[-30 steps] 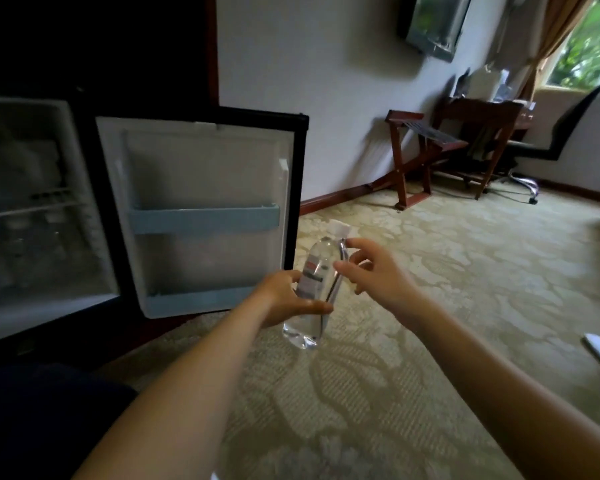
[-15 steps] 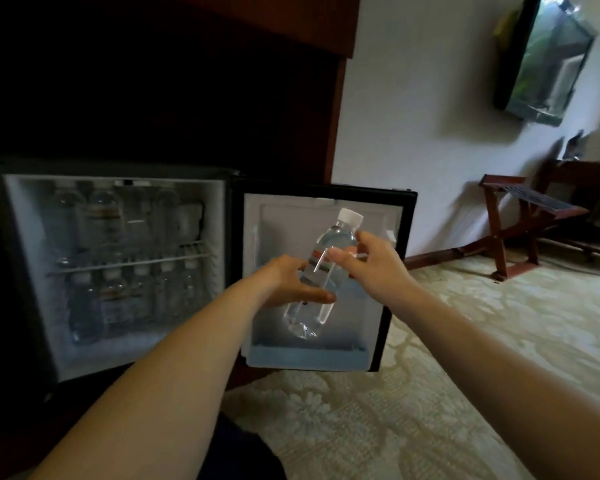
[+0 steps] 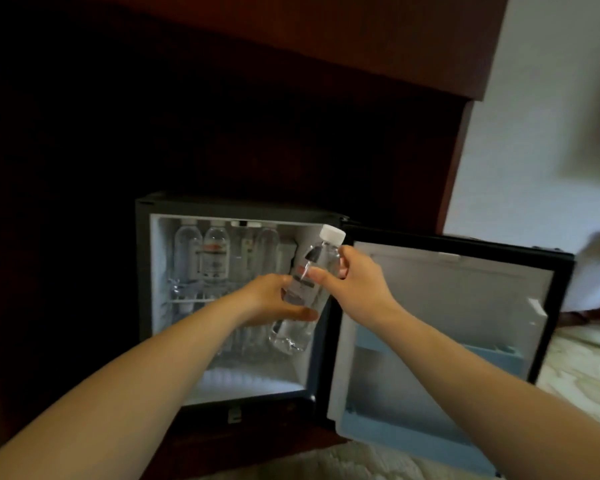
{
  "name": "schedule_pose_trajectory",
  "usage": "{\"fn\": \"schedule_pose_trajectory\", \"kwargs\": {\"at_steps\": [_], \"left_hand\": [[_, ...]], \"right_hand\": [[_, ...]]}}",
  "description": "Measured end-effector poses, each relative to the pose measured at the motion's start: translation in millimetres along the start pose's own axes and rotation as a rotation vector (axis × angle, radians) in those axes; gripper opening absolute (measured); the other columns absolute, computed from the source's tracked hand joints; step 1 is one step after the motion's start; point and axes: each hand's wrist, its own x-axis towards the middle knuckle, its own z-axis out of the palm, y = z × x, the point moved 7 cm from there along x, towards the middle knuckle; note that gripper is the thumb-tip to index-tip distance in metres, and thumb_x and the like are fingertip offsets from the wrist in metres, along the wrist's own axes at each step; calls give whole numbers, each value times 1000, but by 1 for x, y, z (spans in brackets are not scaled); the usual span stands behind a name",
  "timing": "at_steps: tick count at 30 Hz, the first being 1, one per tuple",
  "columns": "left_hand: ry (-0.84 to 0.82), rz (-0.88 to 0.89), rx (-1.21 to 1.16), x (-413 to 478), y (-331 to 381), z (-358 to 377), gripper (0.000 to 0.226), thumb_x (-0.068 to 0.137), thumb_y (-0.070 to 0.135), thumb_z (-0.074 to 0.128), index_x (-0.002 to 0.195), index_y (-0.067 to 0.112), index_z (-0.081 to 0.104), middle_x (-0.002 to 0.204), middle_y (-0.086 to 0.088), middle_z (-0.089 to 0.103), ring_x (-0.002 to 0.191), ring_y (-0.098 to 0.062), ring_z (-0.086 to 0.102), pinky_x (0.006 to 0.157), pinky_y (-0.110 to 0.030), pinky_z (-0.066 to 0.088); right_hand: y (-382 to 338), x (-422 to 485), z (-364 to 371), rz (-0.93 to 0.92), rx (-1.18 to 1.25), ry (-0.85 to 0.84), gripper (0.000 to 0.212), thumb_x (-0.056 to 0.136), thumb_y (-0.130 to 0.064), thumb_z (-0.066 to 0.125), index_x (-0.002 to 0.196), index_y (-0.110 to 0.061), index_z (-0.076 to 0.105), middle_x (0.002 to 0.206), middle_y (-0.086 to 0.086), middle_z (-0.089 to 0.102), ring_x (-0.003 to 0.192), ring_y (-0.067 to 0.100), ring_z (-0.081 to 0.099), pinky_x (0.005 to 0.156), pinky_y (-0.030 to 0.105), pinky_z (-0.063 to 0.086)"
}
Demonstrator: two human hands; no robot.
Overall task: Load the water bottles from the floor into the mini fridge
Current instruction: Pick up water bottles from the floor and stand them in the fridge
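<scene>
Both hands hold one clear water bottle (image 3: pixel 303 292) with a white cap, tilted before the open mini fridge (image 3: pixel 153 271), the left hand (image 3: pixel 274 299) curled round its lower body and the right hand (image 3: pixel 350 278) pinching its upper part, with other bottles (image 3: pixel 215 252) standing on the far shelf inside.

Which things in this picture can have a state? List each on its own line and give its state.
mini fridge: open, inside lit.
fridge door: swung wide to the right.
water bottle: capped, tilted, held in the air before the fridge opening.
left hand: grips the bottle's lower body.
right hand: grips the bottle's upper part.
shelf bottles: upright on the upper shelf.
</scene>
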Motion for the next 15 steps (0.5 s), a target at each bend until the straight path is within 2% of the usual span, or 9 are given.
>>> {"fn": "schedule_pose_trajectory", "kwargs": {"at_steps": [3, 5, 8, 10, 12, 15], "left_hand": [[27, -48, 18, 7, -28, -19, 55, 69, 55, 71, 117, 29, 58, 121, 4, 63, 108, -15, 60, 99, -39, 49], [41, -60, 19, 11, -41, -26, 67, 70, 56, 69, 128, 28, 52, 128, 4, 59, 113, -15, 58, 99, -35, 47], [87, -51, -63, 22, -59, -36, 61, 73, 52, 69, 127, 29, 52, 126, 6, 60, 108, -11, 59, 89, -24, 47], [148, -54, -98, 30, -69, -40, 59, 73, 53, 68, 124, 29, 53, 120, 11, 62, 103, -10, 59, 85, -23, 47], [211, -59, -165, 41, -77, -42, 60, 74, 52, 69, 125, 27, 51, 117, 11, 60, 104, -12, 58, 89, -28, 48], [243, -48, -236, 60, -83, -41, 61, 79, 46, 68, 130, 19, 48, 128, 1, 58, 113, -17, 57, 98, -36, 48]], "right_hand": [[-8, 17, 27, -11, 18, -16, 34, 82, -36, 70, 69, -36, 38, 63, -17, 42, 58, -2, 41, 57, 14, 32], [-11, 27, 41, -10, 31, -40, 34, 82, -35, 70, 69, -36, 38, 63, -17, 41, 57, -2, 41, 52, 12, 31], [-13, 46, 60, -9, 32, -59, 32, 83, -37, 69, 71, -37, 39, 63, -17, 41, 56, -2, 40, 50, 13, 31], [-9, 59, 67, -5, 28, -57, 26, 84, -38, 67, 74, -35, 43, 66, -17, 42, 58, -1, 41, 52, 14, 29], [-3, 71, 72, 6, 7, -33, 21, 85, -37, 66, 80, -30, 47, 67, -16, 42, 59, -1, 41, 52, 15, 29], [8, 86, 79, 12, -60, 23, 26, 85, -40, 64, 90, -22, 46, 67, -15, 38, 60, 0, 38, 53, 17, 28]]}}
